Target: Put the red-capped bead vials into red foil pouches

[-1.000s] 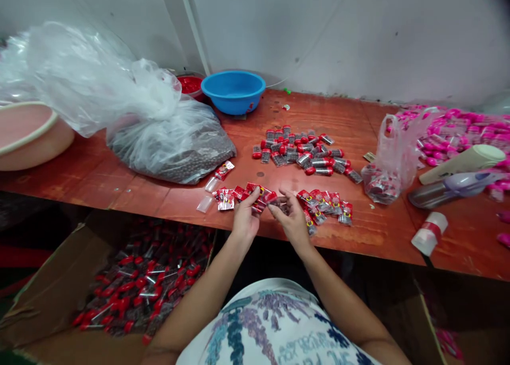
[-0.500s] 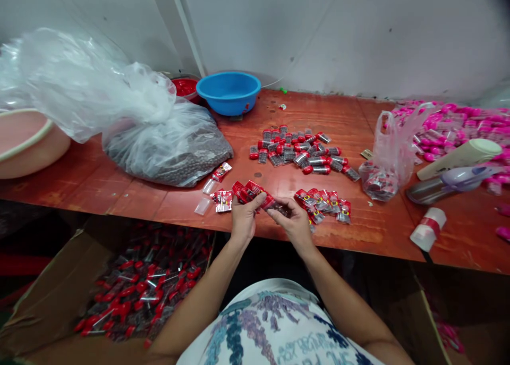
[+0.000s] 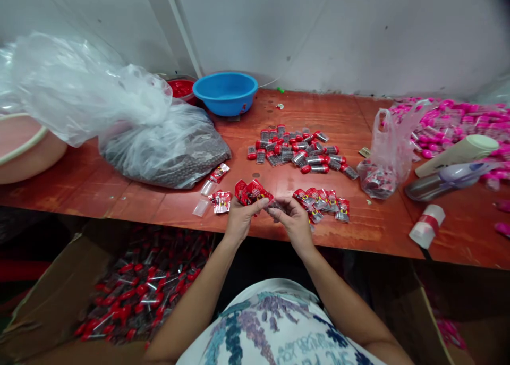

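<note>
Several small red printed packets (image 3: 253,191) are fanned out in my left hand (image 3: 241,216), its thumb pressed over them. My right hand (image 3: 294,221) pinches the lower right end of one packet, close beside the left. What lies inside that end is too small to make out. Flat red and silver packets (image 3: 222,202) lie just left of my left hand, with clear little sleeves (image 3: 201,208) beside them. To the right of my right hand is a loose pile of red packets (image 3: 321,201). Farther back lie small clear tubes with red caps (image 3: 303,151), filled with dark beads.
A big clear bag of dark grey beads (image 3: 167,147) stands left, near a blue basin (image 3: 225,94) and a cream basin (image 3: 32,147). Right are a small plastic bag (image 3: 382,163), a bottle (image 3: 434,184) and pink items (image 3: 458,123). A cardboard box (image 3: 51,296) of red-capped tubes sits below.
The packets in my left hand are tilted a little more upright and spread. My right hand stays at the packet's end. The whole view has shifted slightly.
</note>
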Tool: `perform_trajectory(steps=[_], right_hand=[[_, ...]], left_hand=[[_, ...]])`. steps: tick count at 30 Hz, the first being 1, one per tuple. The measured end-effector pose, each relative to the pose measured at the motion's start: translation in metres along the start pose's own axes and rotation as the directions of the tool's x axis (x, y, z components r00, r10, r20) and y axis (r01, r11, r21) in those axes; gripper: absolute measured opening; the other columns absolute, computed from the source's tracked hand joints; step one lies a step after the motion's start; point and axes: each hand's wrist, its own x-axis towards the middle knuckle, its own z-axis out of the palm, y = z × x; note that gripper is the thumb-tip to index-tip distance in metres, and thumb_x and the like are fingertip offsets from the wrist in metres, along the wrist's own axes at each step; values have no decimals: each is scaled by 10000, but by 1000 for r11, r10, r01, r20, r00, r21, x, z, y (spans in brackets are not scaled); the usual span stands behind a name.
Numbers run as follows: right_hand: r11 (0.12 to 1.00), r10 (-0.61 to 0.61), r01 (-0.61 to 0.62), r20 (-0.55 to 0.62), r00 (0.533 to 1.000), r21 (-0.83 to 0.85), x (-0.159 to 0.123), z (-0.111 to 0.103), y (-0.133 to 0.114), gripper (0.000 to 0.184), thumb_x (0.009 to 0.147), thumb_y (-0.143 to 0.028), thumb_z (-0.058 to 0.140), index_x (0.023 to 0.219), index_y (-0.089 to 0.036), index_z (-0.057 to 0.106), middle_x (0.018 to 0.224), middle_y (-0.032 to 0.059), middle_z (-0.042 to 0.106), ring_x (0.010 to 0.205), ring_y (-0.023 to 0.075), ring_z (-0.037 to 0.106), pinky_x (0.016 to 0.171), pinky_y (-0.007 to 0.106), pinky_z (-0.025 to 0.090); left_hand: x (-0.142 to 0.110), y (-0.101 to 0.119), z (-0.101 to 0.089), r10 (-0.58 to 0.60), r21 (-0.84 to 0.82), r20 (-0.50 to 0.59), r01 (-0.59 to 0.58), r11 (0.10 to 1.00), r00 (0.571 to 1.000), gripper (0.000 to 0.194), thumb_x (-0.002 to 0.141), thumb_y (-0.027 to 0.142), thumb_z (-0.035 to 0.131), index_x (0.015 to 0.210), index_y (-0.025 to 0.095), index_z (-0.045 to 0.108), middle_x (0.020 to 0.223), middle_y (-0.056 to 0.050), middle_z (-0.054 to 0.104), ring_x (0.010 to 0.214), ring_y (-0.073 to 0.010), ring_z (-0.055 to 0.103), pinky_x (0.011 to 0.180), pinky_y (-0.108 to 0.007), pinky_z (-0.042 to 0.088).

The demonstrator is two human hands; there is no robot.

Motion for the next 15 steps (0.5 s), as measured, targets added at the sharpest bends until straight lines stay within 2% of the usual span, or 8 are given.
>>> perform_trajectory(steps=[2,7,9,12,13,15], right_hand=[[1000,-21,21,-8,1000,-19,1,-2,-1,264,718,-290,729,956,-222,638,850,8,673,695,144,605,605,263,485],[933,-215,184,-70,974,-309,1,-8,-2,238,714,-306,733,939,-249,685,909,20,634,848,173,603,757,300,492],[949,-188,163,-69,980,-271,2,-10,-1,246,710,-314,736,940,-248,676,892,14,630,806,165,603,725,297,502],[995,-40,38,-19,999,-95,4,-12,-1,286,704,-330,740,955,-235,643,828,0,638,670,146,591,617,289,512],[996,-24,23,-10,1000,-83,4,-13,-1,295,702,-333,742,960,-232,641,827,2,641,661,146,590,610,291,514],[985,-71,70,0,997,-160,4,-16,-2,302,702,-332,745,976,-239,660,885,18,643,753,168,607,684,313,525]], left_hand=[[0,0,0,4,3,12,-4,1000,1000,215,575,192,808,732,140,671,684,-4,656,606,-112,580,562,-219,440],[-5,3,6,37,44,-44,-35,998,998,268,541,207,826,746,145,664,637,24,634,518,-79,524,481,-193,394],[-7,5,8,22,62,-25,-21,998,999,283,533,208,829,757,143,669,658,12,651,545,-94,550,497,-199,412],[-8,7,11,-27,86,35,24,996,999,239,538,217,822,697,133,664,643,-5,657,554,-114,568,531,-224,446],[-8,7,11,-37,82,38,33,996,999,233,537,217,822,681,134,659,629,-2,650,542,-113,562,533,-229,449],[-7,7,12,-31,54,4,30,998,1000,233,532,208,823,664,140,643,616,13,634,529,-104,551,538,-226,447]])
